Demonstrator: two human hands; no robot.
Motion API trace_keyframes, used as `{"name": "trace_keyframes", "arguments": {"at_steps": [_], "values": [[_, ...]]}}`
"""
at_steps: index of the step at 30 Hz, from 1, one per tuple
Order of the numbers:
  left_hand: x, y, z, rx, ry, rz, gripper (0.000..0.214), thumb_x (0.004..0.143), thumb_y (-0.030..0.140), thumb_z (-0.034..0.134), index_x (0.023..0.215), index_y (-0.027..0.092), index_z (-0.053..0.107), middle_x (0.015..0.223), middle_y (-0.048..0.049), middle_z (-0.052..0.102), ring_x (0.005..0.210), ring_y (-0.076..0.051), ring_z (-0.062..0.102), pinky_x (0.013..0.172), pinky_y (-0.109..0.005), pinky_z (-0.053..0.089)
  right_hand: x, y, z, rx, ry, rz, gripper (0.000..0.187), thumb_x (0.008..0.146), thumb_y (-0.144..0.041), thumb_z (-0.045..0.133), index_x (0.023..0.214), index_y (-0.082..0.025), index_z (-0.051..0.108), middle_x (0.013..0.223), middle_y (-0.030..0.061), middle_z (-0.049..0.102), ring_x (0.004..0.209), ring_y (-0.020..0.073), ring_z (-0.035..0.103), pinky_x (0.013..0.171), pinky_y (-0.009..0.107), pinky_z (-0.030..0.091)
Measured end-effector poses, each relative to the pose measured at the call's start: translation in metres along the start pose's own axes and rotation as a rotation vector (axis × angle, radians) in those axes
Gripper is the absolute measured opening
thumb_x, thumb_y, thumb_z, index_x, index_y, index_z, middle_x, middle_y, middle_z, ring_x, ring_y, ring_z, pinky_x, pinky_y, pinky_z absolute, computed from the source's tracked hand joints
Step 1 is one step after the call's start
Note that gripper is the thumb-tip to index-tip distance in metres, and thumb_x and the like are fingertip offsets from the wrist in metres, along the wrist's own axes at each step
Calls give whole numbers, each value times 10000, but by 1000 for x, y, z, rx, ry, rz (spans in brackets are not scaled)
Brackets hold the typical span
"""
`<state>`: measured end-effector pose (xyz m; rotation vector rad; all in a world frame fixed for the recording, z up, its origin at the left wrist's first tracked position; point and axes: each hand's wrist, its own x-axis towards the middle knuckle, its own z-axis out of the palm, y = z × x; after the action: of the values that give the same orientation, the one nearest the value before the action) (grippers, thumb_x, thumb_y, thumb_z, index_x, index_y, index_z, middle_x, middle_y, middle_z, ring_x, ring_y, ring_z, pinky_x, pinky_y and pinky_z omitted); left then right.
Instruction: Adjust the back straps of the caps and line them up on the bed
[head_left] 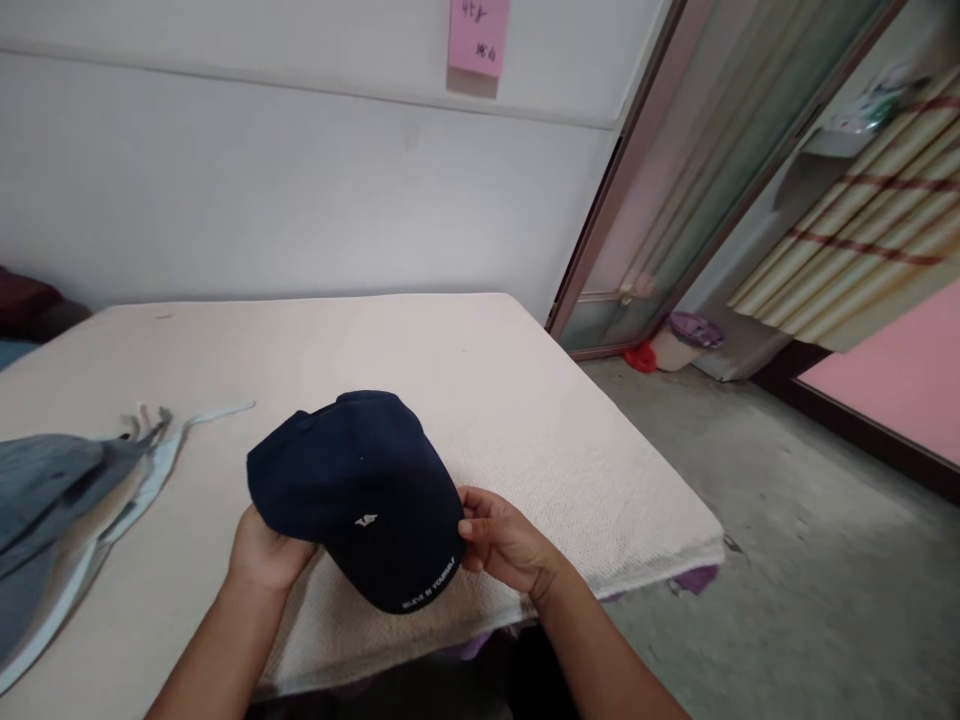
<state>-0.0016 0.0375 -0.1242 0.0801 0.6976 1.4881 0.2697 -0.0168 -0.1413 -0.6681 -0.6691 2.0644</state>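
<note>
A dark navy baseball cap [360, 470] is held above the near part of a bed-like surface, its brim pointing toward me and to the right. White lettering runs along the brim edge, and a small white emblem sits near the brim. My left hand [268, 552] supports the cap from below at its left side, its fingers mostly hidden under the crown. My right hand [499, 538] pinches the right edge of the brim between thumb and fingers. To the left lies a grey-blue hat [52, 490] with a pale strap, cut off by the view's edge.
The cap is over a cream-covered bed [525, 400] whose right edge drops to a grey floor [810, 560]. Behind it stands a white wall [300, 190] with a pink note [478, 38]. A sliding door [630, 260], a waste bin [684, 342] and a striped curtain [862, 220] are at right.
</note>
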Motion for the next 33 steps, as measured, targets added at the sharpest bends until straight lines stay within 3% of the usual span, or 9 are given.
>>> {"name": "trace_keyframes", "arguments": {"at_steps": [12, 18, 21, 24, 27, 31, 33], "values": [[1, -26, 29, 16, 171, 5, 432, 973, 181, 253, 1317, 195, 514, 770, -38, 769, 635, -172, 724, 561, -242, 597, 2, 3, -9, 154, 186, -186, 194, 728, -238, 731, 853, -137, 624, 650, -26, 526, 530, 65, 477, 442, 173, 328], [9, -29, 27, -21, 153, 28, 424, 969, 181, 273, 1301, 224, 533, 730, -24, 763, 619, -164, 720, 582, -248, 594, -3, 11, 2, 186, 100, -152, 394, 717, -203, 738, 1090, -173, 615, 792, -8, 573, 587, 72, 506, 459, 170, 350], [12, -31, 24, -43, 150, 39, 417, 962, 187, 299, 1320, 212, 511, 746, -27, 764, 656, -168, 723, 583, -243, 593, -3, 15, 1, 201, 122, -145, 378, 718, -188, 737, 1078, -160, 625, 789, -6, 579, 598, 73, 517, 464, 166, 362], [14, -35, 22, -79, 129, 34, 396, 954, 177, 310, 1260, 213, 558, 757, -25, 762, 662, -147, 719, 597, -207, 585, -2, 16, -7, 213, 198, -175, 287, 718, -201, 745, 984, -150, 649, 752, -7, 595, 584, 73, 522, 473, 169, 377], [13, -42, 21, -39, 132, -70, 352, 937, 159, 334, 1179, 200, 586, 725, -30, 737, 617, -144, 705, 569, -221, 587, -3, 12, -20, 210, 254, -222, 244, 717, -217, 751, 934, -158, 657, 711, -18, 605, 548, 67, 519, 452, 166, 374], [9, -51, 21, 98, 147, -223, 314, 919, 227, 395, 1151, 86, 552, 945, -167, 699, 827, -242, 707, 668, -373, 615, -3, -9, -45, 190, 334, -311, 204, 721, -194, 747, 902, -157, 661, 746, -5, 649, 563, 69, 557, 454, 157, 405], [7, -54, 21, 134, 139, -244, 298, 911, 220, 413, 1110, 53, 559, 1024, -214, 667, 920, -266, 687, 718, -386, 610, 1, -27, -59, 177, 362, -383, 188, 708, -174, 752, 868, -161, 655, 777, 1, 666, 586, 72, 574, 481, 162, 435]]}}
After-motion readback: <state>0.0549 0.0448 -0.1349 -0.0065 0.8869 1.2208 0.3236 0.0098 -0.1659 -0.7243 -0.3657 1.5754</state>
